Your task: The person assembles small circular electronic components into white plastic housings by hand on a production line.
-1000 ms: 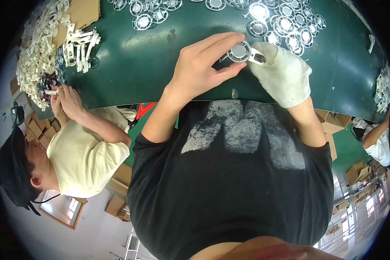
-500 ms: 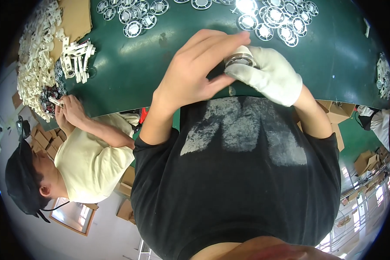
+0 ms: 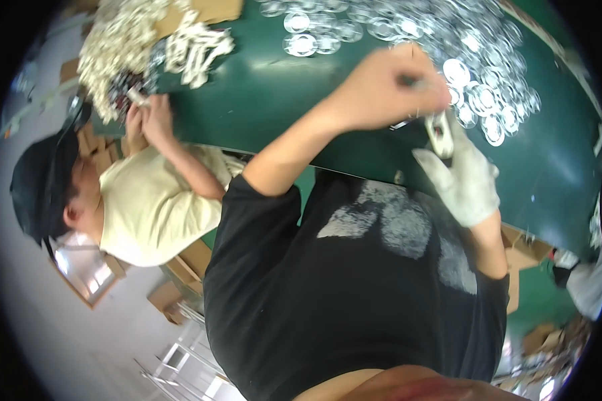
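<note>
My gloved right hand (image 3: pixel 467 184) holds a small, long white plastic part (image 3: pixel 439 136) with a dark spot in its middle, over the green tabletop. Its thumb points up beside the part's lower end. Just above and to the left is my bare left hand (image 3: pixel 398 90), smeared by motion. Its fingers are curled together near the tip of the white part; whatever lies between them cannot be made out. Beyond both hands spreads a heap of round, clear and silvery discs (image 3: pixel 485 100).
A co-worker (image 3: pixel 147 207) in a cream shirt and black cap handles a small white piece at the left. Near that person lie a large pile of off-white parts (image 3: pixel 107 53) and a smaller stack of white parts (image 3: pixel 197 50). Cardboard boxes (image 3: pixel 525 250) stand below the table's edge on the right.
The view has shifted, and both hands now appear farther right. They were together around a round metallic piece; now they are slightly apart, and a long white part shows in the gloved hand.
</note>
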Demonstrator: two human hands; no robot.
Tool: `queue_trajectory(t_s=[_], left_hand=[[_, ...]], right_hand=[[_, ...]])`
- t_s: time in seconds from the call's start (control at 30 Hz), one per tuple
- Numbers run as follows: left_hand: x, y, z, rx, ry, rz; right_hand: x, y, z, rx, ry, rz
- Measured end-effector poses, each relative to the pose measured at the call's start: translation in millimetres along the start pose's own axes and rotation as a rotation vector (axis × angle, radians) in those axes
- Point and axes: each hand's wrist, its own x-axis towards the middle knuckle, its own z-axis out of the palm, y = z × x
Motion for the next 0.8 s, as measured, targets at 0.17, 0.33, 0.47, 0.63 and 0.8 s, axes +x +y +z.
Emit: queue_trajectory(t_s=[0.17, 0.33, 0.47, 0.63, 0.8], left_hand=[[65.8, -37.4, -98.3, -0.193, 0.474, -0.227], [71.4, 32.8, -71.5, 0.130, 0.729, -0.133], [-22.9, -22.5, -160.5, 1.233, 0.792, 0.203], [-111.2, -53.1, -191.8, 1.419, 0.826, -0.382], [-105.4, -45.9, -164.9, 1.181, 0.896, -0.214]], right_hand=[[-0.7, 28.1, 10.0, 0.458, 0.019, -0.124], [1.2, 39.6, 19.4, 0.462, -0.011, -0.092], [0.9, 18.9, 13.2, 0.308, -0.092, -0.142], [3.8, 18.8, 17.5, 0.300, -0.113, -0.154], [10.9, 18.8, 24.8, 0.263, -0.041, -0.380]])
